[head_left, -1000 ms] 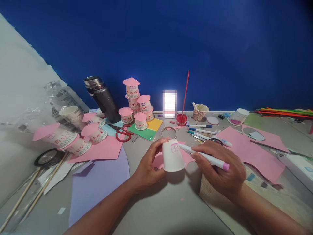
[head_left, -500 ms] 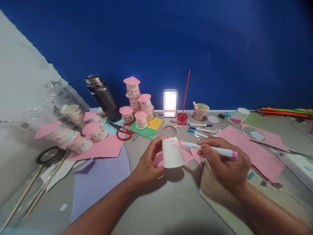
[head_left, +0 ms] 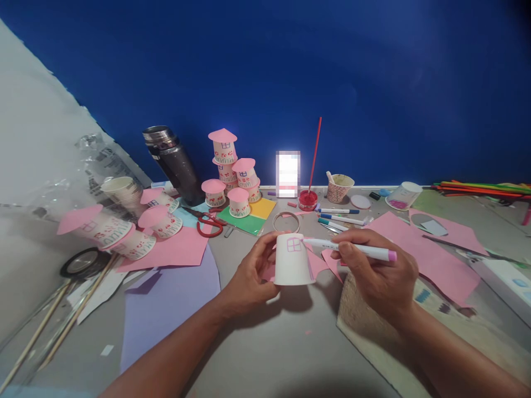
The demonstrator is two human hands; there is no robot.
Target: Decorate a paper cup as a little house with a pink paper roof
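Note:
My left hand grips an upturned white paper cup by its left side, a little above the grey table. A small pink window is drawn near the cup's top. My right hand pinches a white marker with a pink end; its tip lies at the window's right edge. Pink paper scraps lie just behind the cup.
Cup houses with pink roofs stand at the back, more lie at left. Red scissors, a dark flask, a tape ring, loose markers, a red paint pot, pink sheets and a woven mat surround my hands.
The cup has turned more upright and dropped slightly. The marker has swung flatter, its tip staying beside the drawn window.

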